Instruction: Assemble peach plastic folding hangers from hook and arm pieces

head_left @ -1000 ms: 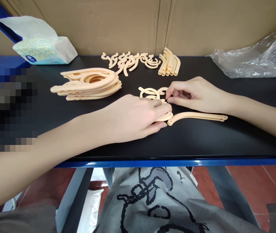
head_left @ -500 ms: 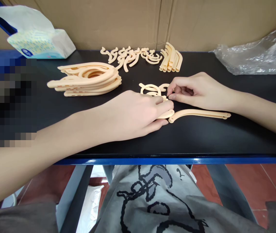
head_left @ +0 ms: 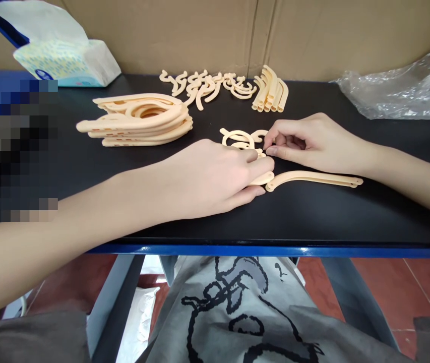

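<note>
My left hand (head_left: 215, 176) reaches palm down over the middle of the black table. Its fingers are closed over a cream plastic hanger arm (head_left: 265, 178), whose rounded end sticks out between thumb and fingers. The rest of that arm is hidden under the hand. Just beyond the knuckles lies a cream ring-shaped hanger piece (head_left: 239, 133) with a curved hook piece (head_left: 259, 135) close by. My right hand (head_left: 301, 138) is pinched at the right side of these pieces; what its fingertips hold is too small to tell. Two joined hanger arms (head_left: 316, 176) lie in front of it.
A stack of cream hangers (head_left: 135, 123) lies left of centre. Along the back are loose hook pieces (head_left: 203, 86) and a bunch of curved tubes (head_left: 271, 93). A tissue pack (head_left: 67, 60) stands back left; clear plastic wrap (head_left: 400, 91) lies back right. A blue edge (head_left: 260, 250) borders the table.
The view has shifted slightly, so the things on the table appear a little farther right. Both hands keep the same pose at the same pieces.
</note>
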`<action>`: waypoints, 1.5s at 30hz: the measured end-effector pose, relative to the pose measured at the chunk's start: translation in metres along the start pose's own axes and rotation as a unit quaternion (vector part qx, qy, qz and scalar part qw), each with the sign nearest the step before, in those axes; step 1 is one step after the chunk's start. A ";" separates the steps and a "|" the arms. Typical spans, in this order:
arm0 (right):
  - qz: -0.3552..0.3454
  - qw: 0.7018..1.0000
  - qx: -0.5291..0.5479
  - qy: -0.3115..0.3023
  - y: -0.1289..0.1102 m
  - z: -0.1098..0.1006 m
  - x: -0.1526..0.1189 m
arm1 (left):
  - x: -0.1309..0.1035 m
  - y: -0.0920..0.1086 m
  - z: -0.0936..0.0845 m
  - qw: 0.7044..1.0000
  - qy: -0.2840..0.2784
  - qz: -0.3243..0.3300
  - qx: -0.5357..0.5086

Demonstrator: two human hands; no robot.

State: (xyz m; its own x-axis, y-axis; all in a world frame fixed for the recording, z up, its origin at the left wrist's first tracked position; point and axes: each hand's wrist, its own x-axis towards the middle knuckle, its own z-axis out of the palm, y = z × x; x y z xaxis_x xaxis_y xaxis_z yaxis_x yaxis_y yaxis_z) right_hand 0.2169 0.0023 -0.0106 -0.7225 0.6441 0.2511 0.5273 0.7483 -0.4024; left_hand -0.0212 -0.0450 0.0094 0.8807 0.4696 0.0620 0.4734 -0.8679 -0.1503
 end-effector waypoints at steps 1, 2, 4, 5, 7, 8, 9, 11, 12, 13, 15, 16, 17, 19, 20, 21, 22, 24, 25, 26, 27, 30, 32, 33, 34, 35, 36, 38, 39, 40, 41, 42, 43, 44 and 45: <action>0.004 1.000 -0.001 -0.002 0.000 0.000 0.000 | 0.000 0.000 0.000 1.000 0.001 0.002 0.000; 0.008 1.000 -0.003 -0.003 -0.001 0.000 0.000 | 0.000 -0.001 0.000 1.000 0.003 0.005 0.000; 0.016 1.000 -0.004 -0.007 -0.002 0.000 0.000 | 0.000 -0.002 0.000 1.000 0.003 0.006 -0.002; 0.018 1.000 -0.004 -0.008 -0.002 0.000 0.000 | 0.000 -0.002 0.001 1.000 0.001 0.005 -0.004; 0.019 1.000 -0.002 -0.011 -0.002 0.000 0.000 | 0.000 -0.003 0.001 1.000 -0.006 0.003 -0.009; 0.017 1.000 -0.003 -0.013 -0.003 0.000 0.000 | 0.000 -0.003 0.000 1.000 -0.009 0.002 -0.012; 0.016 1.000 -0.005 -0.016 -0.003 0.000 0.000 | 0.000 -0.004 0.000 1.000 -0.011 0.003 -0.015; 0.013 1.000 -0.012 -0.018 -0.003 0.000 0.001 | 0.001 -0.004 -0.001 1.000 -0.015 0.004 -0.020; 0.011 1.000 -0.016 -0.018 -0.002 0.000 0.001 | 0.002 -0.004 -0.002 1.000 -0.019 -0.001 -0.018; 0.007 1.000 -0.020 -0.015 -0.002 0.000 0.001 | 0.002 -0.004 -0.003 1.000 -0.025 -0.008 -0.014; -0.003 1.000 -0.023 -0.006 -0.002 0.000 0.001 | 0.003 -0.003 -0.004 0.999 -0.030 -0.023 -0.002; -0.009 1.000 -0.024 -0.001 -0.001 0.000 0.001 | 0.004 -0.003 -0.005 0.999 -0.029 -0.029 0.005; -0.013 1.000 -0.025 0.003 -0.001 0.001 0.000 | 0.004 -0.003 -0.005 0.999 -0.027 -0.031 0.009; -0.017 0.999 -0.026 0.008 0.000 0.001 0.000 | 0.004 -0.003 -0.005 0.999 -0.023 -0.032 0.014; -0.019 0.999 -0.027 0.009 0.000 0.001 0.000 | 0.004 -0.003 -0.006 0.999 -0.025 -0.032 0.016; -0.019 0.999 -0.027 0.010 0.000 0.002 0.000 | 0.004 -0.003 -0.006 0.999 -0.030 -0.034 0.017; -0.020 0.999 -0.028 0.009 0.000 0.002 0.000 | 0.005 -0.003 -0.007 0.999 -0.036 -0.036 0.017; -0.020 0.999 -0.031 0.006 -0.001 0.001 0.000 | 0.005 -0.003 -0.008 0.998 -0.050 -0.037 0.012; -0.020 0.999 -0.033 0.004 -0.001 0.001 0.000 | 0.005 -0.003 -0.008 0.998 -0.053 -0.036 0.008; -0.020 0.999 -0.036 0.002 -0.001 0.001 0.001 | 0.005 -0.003 -0.008 0.998 -0.052 -0.035 0.003; -0.020 0.999 -0.038 0.001 -0.002 0.000 0.001 | 0.004 -0.003 -0.008 0.998 -0.047 -0.032 0.000; -0.022 0.999 -0.038 -0.003 -0.002 -0.001 0.001 | 0.003 -0.004 -0.006 0.999 -0.028 -0.027 -0.006; -0.022 0.999 -0.036 -0.004 -0.002 0.000 0.001 | 0.003 -0.004 -0.005 0.999 -0.022 -0.026 -0.004; -0.021 0.999 -0.036 -0.004 -0.001 0.000 0.001 | 0.003 -0.004 -0.004 0.999 -0.021 -0.025 -0.002; -0.020 0.999 -0.037 -0.003 -0.001 0.000 0.001 | 0.003 -0.005 -0.004 1.000 -0.018 -0.025 0.002; -0.019 0.999 -0.038 -0.002 -0.001 0.000 0.001 | 0.003 -0.005 -0.003 0.999 -0.017 -0.026 0.006; -0.019 0.999 -0.040 -0.002 0.000 0.001 0.001 | 0.003 -0.005 -0.003 0.999 -0.016 -0.029 0.010; -0.018 0.999 -0.038 -0.001 0.000 0.001 0.001 | 0.003 -0.006 -0.002 0.999 -0.015 -0.035 0.015; -0.017 0.999 -0.036 0.000 0.000 0.001 0.000 | 0.003 -0.006 -0.002 0.999 -0.015 -0.037 0.017; -0.017 0.999 -0.035 0.001 0.000 0.001 0.000 | 0.003 -0.006 -0.002 0.999 -0.016 -0.038 0.017; -0.015 0.999 -0.035 0.001 0.000 0.002 0.000 | 0.003 -0.006 -0.002 0.999 -0.017 -0.039 0.018; -0.014 0.999 -0.035 0.003 -0.001 0.002 0.000 | 0.003 -0.006 -0.003 0.999 -0.018 -0.041 0.020; -0.014 0.999 -0.038 0.005 -0.001 0.002 0.000 | 0.003 -0.006 -0.003 0.999 -0.020 -0.042 0.022; -0.015 0.999 -0.040 0.007 -0.001 0.002 -0.001 | 0.003 -0.006 -0.003 0.999 -0.021 -0.043 0.024; -0.016 0.999 -0.042 0.008 -0.002 0.002 -0.001 | 0.003 -0.006 -0.004 0.998 -0.023 -0.044 0.024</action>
State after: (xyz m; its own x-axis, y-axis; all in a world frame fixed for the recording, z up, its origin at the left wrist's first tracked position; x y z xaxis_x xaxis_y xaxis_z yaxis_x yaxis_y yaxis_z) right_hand 0.2158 0.0004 -0.0117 -0.7322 0.6222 0.2770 0.5407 0.7783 -0.3191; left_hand -0.0208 -0.0391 0.0140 0.8339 0.5509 0.0317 0.5458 -0.8150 -0.1945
